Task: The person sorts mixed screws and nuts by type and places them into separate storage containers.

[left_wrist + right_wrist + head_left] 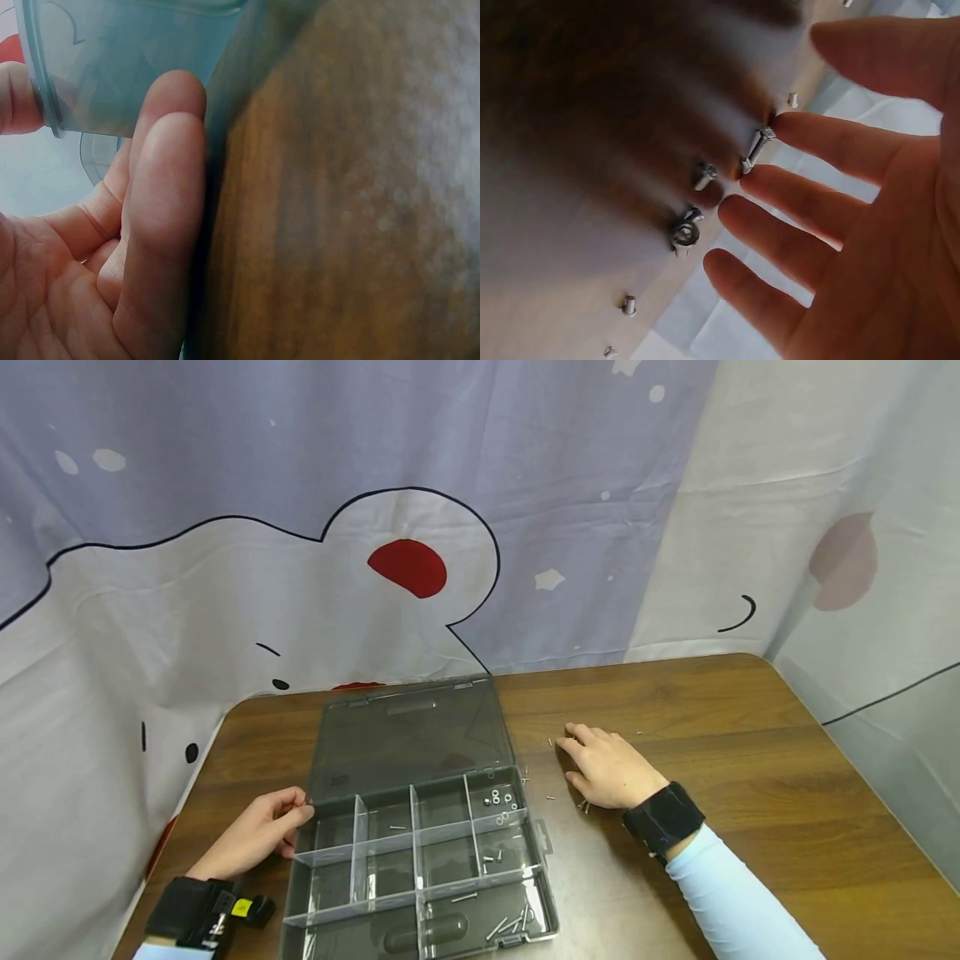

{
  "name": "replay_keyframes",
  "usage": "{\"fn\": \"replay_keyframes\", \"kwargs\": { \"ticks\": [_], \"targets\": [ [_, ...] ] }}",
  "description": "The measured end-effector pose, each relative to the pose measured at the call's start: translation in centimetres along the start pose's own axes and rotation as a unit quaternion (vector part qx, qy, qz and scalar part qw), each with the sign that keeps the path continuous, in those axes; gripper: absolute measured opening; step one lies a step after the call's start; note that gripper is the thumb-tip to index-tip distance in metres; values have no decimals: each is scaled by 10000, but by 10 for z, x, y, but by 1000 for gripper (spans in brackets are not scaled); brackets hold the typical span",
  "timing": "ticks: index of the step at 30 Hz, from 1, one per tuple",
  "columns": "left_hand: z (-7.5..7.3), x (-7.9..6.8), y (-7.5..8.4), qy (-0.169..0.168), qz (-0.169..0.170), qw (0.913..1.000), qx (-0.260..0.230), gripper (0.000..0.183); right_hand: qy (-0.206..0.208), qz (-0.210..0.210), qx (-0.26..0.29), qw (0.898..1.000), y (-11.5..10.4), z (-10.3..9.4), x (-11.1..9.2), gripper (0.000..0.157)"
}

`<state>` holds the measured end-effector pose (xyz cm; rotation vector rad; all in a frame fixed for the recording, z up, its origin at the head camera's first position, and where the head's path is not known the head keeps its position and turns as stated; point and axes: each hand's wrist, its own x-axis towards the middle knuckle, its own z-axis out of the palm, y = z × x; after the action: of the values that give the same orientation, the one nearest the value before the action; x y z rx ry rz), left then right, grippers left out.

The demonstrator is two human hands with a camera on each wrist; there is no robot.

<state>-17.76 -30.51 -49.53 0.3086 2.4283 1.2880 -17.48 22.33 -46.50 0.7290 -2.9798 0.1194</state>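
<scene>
A clear grey compartment box [390, 872] lies on the table with its lid [412, 743] folded back flat. My left hand [258, 831] grips the box's left wall, thumb at the rim and fingers against the outside. To the right of the box, my right hand [611, 768] is palm down over small loose screws, its fingers spread. In the right wrist view, a longer screw [757, 150] lies by the fingertips. A shorter screw [705, 175] and a round metal piece [685, 236] are close by. Whether any fingertip touches a screw, I cannot tell.
Nuts [496, 797] occupy the back right compartment, and long screws [513, 927] the front right one. Small screws [551, 797] are scattered on the wooden table [720, 752] between box and right hand. A printed curtain [562, 510] hangs behind the table.
</scene>
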Motion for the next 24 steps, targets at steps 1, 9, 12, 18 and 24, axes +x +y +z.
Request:
{"fn": "replay_keyframes", "kwargs": {
  "ticks": [1, 9, 12, 18, 24],
  "targets": [
    [0, 0, 0, 2, 0, 10000, 3, 25, 86, -57, -58, 9999, 1, 1, 0, 49],
    [0, 0, 1, 21, 3, 10000, 39, 25, 810, -375, -348, 9954, 4, 6, 6, 17],
    [0, 0, 2, 17, -3, 10000, 47, 26, 912, -390, -386, 9943, 5, 8, 7, 12],
    [0, 0, 2, 21, -15, 10000, 67, 26, 976, -349, -405, 9938, 6, 8, 6, 9],
    [0, 0, 0, 30, -54, 10000, 63, 25, 1006, -250, -377, 9939, 7, 7, 6, 11]
  ]
}}
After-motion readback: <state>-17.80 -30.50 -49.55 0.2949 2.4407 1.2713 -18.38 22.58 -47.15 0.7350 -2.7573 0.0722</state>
